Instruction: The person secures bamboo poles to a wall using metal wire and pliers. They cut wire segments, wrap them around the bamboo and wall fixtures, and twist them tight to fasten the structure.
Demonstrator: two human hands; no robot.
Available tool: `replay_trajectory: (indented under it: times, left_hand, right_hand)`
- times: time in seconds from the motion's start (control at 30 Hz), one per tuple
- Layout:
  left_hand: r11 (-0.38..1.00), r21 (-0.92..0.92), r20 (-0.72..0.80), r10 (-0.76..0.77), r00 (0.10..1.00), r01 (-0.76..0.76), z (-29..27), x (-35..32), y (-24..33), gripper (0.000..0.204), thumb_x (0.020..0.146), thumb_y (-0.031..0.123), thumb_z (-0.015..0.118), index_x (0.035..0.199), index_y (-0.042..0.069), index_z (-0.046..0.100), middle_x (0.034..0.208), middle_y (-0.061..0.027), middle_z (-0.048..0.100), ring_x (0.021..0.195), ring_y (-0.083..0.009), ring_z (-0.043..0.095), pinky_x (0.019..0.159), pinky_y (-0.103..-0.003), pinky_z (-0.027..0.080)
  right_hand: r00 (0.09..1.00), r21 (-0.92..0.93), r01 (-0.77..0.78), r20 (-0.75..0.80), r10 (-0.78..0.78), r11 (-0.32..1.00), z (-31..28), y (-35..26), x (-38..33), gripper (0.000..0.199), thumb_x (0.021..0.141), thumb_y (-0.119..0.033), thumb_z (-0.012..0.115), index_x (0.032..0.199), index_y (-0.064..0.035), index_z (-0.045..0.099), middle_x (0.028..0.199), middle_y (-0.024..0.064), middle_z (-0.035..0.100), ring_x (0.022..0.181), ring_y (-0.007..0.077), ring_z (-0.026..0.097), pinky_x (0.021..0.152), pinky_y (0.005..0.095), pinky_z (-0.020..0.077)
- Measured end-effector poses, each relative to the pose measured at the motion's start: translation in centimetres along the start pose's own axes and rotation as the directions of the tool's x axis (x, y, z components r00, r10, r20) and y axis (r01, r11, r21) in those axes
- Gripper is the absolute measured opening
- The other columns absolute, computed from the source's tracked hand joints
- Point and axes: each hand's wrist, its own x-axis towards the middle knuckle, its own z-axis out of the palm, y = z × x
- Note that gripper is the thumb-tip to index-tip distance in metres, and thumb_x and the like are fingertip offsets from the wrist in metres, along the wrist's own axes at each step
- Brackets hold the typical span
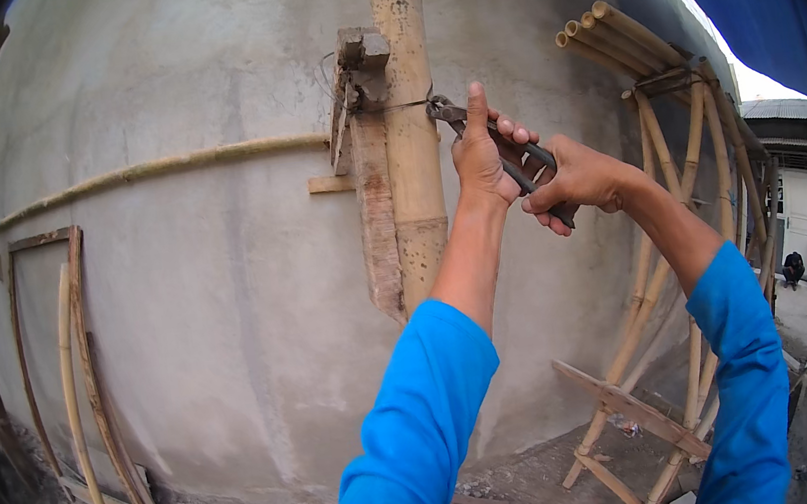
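Both my hands are on a pair of dark metal pincers (pixel 450 113), raised in front of an upright bamboo pole (pixel 416 180). My left hand (pixel 485 156) closes around the upper part of the handles, its thumb pointing up. Lower down, my right hand (pixel 578 176) grips the handle ends. The pincers' jaws meet a thin wire (pixel 409 105) at the right side of the pole; whether they bite it is too small to tell. That wire runs across the pole toward a rough timber post (pixel 377 205) standing against its left side. Short wood blocks (pixel 364 50) sit atop the post.
Behind stands a grey plastered wall (pixel 175 280), with a horizontal bamboo pole (pixel 171 167) along it. To the right is a bamboo trestle (pixel 663 150) with a slanting plank (pixel 634 407). Wooden frame pieces (pixel 91 371) lean at the left. Debris lies on the dirt ground.
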Motion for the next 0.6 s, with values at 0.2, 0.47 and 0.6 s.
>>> replay_trajectory:
  times: [0.2,0.47,0.6]
  left_hand:
    - [0.961,0.276,-0.237,0.063,0.969,0.005,0.3,-1.3,0.8,0.056,0.086,0.053,0.078,0.091,0.004,0.052,0.075,-0.0069,0.051,0.066,-0.0215,0.055,0.067,-0.04,0.054]
    - [0.557,0.83,-0.344,0.492,0.8,0.014,-1.2,-1.5,-0.9,0.038,0.095,0.028,0.069,0.1,-0.008,0.056,0.086,-0.0148,0.062,0.075,-0.0255,0.063,0.072,-0.039,0.05]
    - [0.346,0.937,-0.246,0.542,0.803,0.053,-2.3,-2.1,-0.8,0.048,0.093,0.032,0.07,0.106,-0.013,0.06,0.108,-0.029,0.067,0.103,-0.0414,0.067,0.09,-0.047,0.05]
  right_hand:
    - [0.863,-0.63,0.009,-0.387,-0.324,0.777,2.9,0.5,1.0,0.008,0.076,0.006,0.058,0.082,0.0089,0.062,0.072,0.0293,0.062,0.072,0.0421,0.065,0.067,0.05,0.0496]
    - [0.642,-0.366,0.324,-0.593,-0.487,0.873,11.7,9.0,7.0,0.025,0.078,-0.018,0.074,0.089,0.0027,0.066,0.08,0.022,0.07,0.077,0.0414,0.068,0.066,0.0469,0.0512]
    - [0.643,-0.262,0.345,-0.634,-0.431,0.901,13.5,10.5,9.4,0.029,0.076,-0.023,0.077,0.087,0.0017,0.066,0.077,0.0209,0.069,0.07,0.0367,0.068,0.062,0.044,0.0499]
